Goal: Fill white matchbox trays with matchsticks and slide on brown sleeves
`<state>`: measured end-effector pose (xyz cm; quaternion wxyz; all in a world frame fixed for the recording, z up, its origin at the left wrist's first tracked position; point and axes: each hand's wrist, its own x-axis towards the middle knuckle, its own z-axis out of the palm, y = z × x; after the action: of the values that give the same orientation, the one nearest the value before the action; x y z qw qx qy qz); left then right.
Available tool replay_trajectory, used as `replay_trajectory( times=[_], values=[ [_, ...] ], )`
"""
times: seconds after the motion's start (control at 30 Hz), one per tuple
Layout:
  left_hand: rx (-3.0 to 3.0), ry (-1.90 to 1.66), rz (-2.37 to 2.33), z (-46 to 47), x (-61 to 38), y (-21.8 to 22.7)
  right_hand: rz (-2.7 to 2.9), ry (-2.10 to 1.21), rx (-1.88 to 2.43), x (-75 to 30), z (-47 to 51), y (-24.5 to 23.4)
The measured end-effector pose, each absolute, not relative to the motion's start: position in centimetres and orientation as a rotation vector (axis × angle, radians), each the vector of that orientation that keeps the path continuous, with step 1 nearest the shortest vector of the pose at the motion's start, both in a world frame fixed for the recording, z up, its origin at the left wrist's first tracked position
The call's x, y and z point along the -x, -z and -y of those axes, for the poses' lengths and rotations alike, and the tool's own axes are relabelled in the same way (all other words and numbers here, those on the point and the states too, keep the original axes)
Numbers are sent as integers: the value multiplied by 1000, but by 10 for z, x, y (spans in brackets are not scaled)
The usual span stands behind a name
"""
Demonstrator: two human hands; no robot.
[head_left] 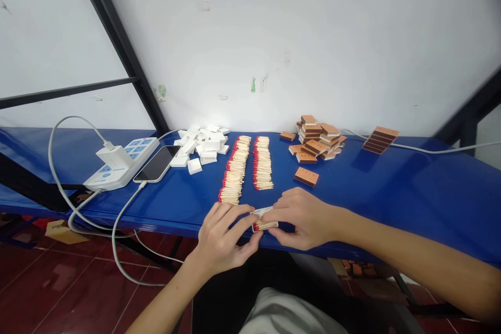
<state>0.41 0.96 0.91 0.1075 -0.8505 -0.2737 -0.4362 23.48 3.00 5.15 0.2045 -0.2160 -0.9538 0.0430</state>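
Between my two hands, near the blue table's front edge, is a small white matchbox tray (267, 211) with red-tipped matches (265, 225) lying in it. My left hand (227, 235) grips the tray's left end between fingers and thumb. At the right end, my right hand (299, 217) pinches the tray, its fingers over the matches. Just beyond my hands lie two long rows of matches, a left row (235, 169) and a shorter right row (262, 163), red heads to the left.
White trays (203, 146) are heaped at the back left. Brown matchbox sleeves (313, 146) are piled at the back right, with one sleeve (306, 177) nearer me. A joined sleeve stack (381, 139) stands farther right. A phone (157, 164), a power strip (125, 164) and white cables occupy the left.
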Motion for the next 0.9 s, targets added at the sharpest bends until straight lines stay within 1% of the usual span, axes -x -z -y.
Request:
replay_trajectory(
  times=[0.33, 0.67, 0.9],
  values=[
    [2525, 1291, 810, -9, -3, -7, 2721, -120, 632, -234, -29, -51],
    [2589, 1085, 935, -8, -4, -11, 2693, -296, 584, -235, -33, -51],
    [2609, 1043, 941, -8, -5, -17, 2689, -251, 573, -235, -32, -50]
  ],
)
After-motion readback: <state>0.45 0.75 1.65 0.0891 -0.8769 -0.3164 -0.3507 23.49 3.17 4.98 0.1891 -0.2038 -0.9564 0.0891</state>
